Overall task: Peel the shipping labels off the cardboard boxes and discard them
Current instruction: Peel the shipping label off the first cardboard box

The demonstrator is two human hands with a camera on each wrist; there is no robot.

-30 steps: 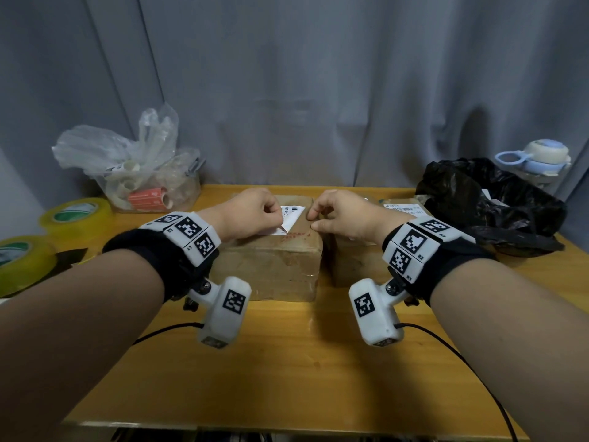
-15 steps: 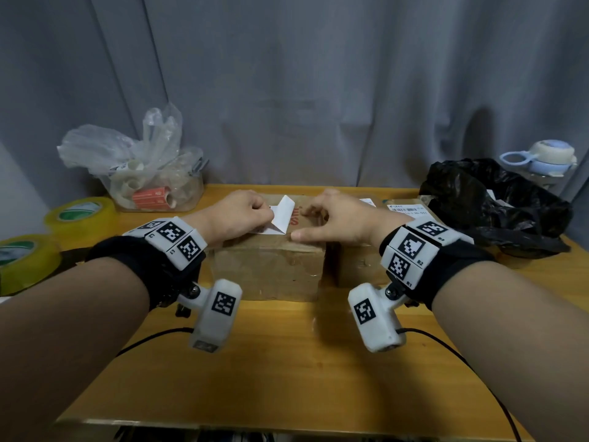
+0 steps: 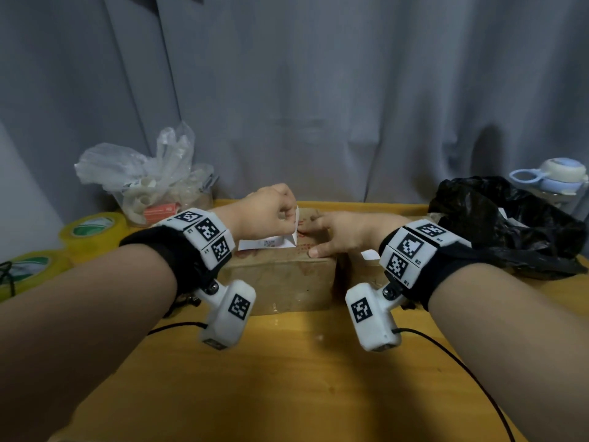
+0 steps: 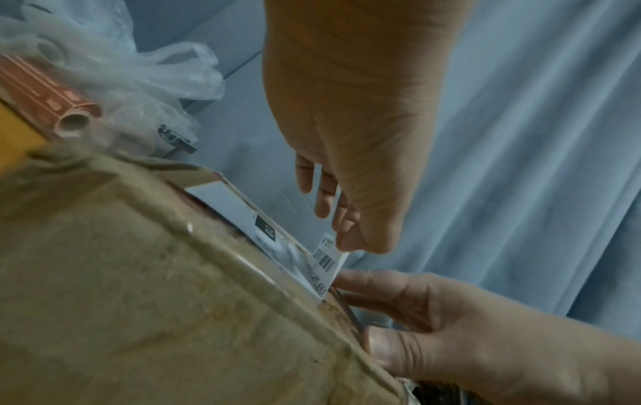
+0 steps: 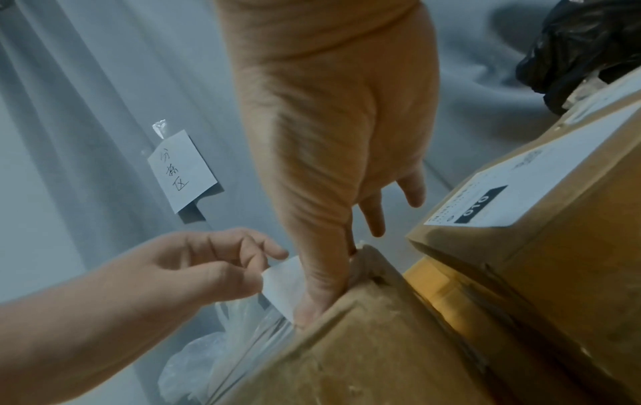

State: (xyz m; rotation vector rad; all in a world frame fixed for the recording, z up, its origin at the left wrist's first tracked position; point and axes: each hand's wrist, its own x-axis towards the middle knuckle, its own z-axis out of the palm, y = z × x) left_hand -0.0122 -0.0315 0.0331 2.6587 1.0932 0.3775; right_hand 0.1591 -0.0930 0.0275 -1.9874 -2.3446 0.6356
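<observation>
A worn cardboard box [image 3: 280,282] sits mid-table. Its white shipping label [image 3: 271,242] is partly peeled, the right end standing up off the top. My left hand [image 3: 291,218] pinches that raised end between thumb and fingers; in the left wrist view the label [image 4: 277,238] bends up to the left hand [image 4: 338,244]. My right hand [image 3: 315,237] presses on the box top with straight fingers, its thumb at the front edge. In the right wrist view the right hand [image 5: 322,274] bears on the box [image 5: 381,342]. A second box [image 5: 572,246] carries a flat label [image 5: 537,178].
A black plastic bag [image 3: 510,224] lies at the right rear. A clear bag of tape cores [image 3: 153,186] stands at the left rear, with yellow tape rolls [image 3: 92,231] beside it. A handwritten note [image 5: 182,170] hangs on the grey curtain. Wrist-camera cables trail over the front of the table [image 3: 302,393].
My left hand has risen and pulled the label's right end higher, so more of it stands off the box. My right hand stays flat on the box top.
</observation>
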